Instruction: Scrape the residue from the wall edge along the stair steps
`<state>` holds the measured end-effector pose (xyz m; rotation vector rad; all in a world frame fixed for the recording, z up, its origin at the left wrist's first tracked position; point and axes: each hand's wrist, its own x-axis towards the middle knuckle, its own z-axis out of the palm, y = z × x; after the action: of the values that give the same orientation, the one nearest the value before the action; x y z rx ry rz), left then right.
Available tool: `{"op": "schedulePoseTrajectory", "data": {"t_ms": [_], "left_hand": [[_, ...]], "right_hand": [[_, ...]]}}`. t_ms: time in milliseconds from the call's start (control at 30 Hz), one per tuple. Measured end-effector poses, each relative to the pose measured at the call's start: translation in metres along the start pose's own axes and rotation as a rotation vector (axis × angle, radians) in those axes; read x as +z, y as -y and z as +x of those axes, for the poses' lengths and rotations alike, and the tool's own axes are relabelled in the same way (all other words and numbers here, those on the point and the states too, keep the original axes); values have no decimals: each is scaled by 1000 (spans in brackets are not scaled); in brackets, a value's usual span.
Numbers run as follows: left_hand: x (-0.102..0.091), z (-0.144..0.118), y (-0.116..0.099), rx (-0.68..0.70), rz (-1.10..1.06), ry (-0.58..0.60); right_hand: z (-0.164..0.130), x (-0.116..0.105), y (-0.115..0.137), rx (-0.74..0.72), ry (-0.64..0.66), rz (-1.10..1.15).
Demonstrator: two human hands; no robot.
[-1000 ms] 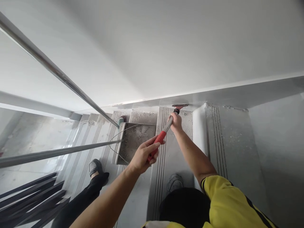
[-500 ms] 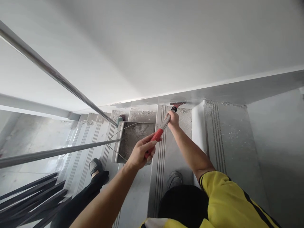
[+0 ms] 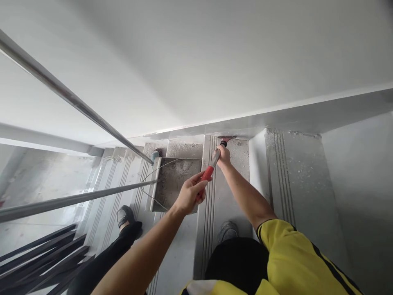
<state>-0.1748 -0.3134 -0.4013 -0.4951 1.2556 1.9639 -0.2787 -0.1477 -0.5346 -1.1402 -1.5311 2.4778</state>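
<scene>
Both hands gripped one long-handled scraper (image 3: 211,168), which ran from lower left to upper right toward 12 o'clock of the view. Left hand (image 3: 190,193) was clenched around the red grip at the near end of the handle. Right hand (image 3: 224,155) was closed around the metal shaft farther up, just below the black collar. The scraper's red head (image 3: 227,138) sat at the inner corner of a stair tread (image 3: 238,157), against the base of the white wall (image 3: 215,61); the blade edge itself was too small to make out. That tread was strewn with pale dust and crumbs at its far end.

At 9 o'clock of the left hand, just beside it, lay a metal dustpan (image 3: 176,180) holding grey dust, with a thin wire bail curving off its left side. A teal-tipped brush end (image 3: 155,155) showed at the pan's 11 o'clock corner. Two steel handrail tubes (image 3: 76,102) crossed the left half of the view, converging near the pan.

Grooved nosing strips ran down the steps. The person's grey shoe (image 3: 226,231) stood on the tread at 6 o'clock of the right hand; the other shoe (image 3: 124,216) was a step lower, at 8 o'clock. Yellow sleeve (image 3: 291,262) with black trim covered the right upper arm. Dark balusters (image 3: 43,258) filled the lower left corner.
</scene>
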Motion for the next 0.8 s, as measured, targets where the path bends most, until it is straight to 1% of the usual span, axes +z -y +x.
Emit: {"op": "schedulePoseTrajectory", "data": {"t_ms": [67, 133, 200, 267, 367, 433, 567, 633, 733, 800], "left_hand": [[4, -3, -1, 21, 18, 21], [10, -2, -1, 27, 32, 25], [18, 0, 0, 21, 52, -4], [26, 0, 2, 13, 87, -28], [37, -7, 7, 17, 117, -11], [40, -7, 10, 25, 109, 5], [44, 2, 16, 14, 126, -41], [48, -1, 12, 5, 129, -36], [53, -15, -1, 4, 83, 21], [54, -21, -10, 1, 52, 40]], "right_hand": [[-1, -3, 3, 4, 24, 49], [-1, -6, 6, 15, 15, 73], [-1, -11, 9, 49, -10, 65], [-3, -16, 13, 83, 1, 55], [-7, -23, 20, 40, 81, 70], [-8, -27, 22, 11, 98, 80], [-5, -32, 22, 80, 42, 44], [-6, -33, 27, 77, 41, 48], [-11, -30, 41, 1, 60, 65], [-12, -27, 47, -28, 28, 60]]}}
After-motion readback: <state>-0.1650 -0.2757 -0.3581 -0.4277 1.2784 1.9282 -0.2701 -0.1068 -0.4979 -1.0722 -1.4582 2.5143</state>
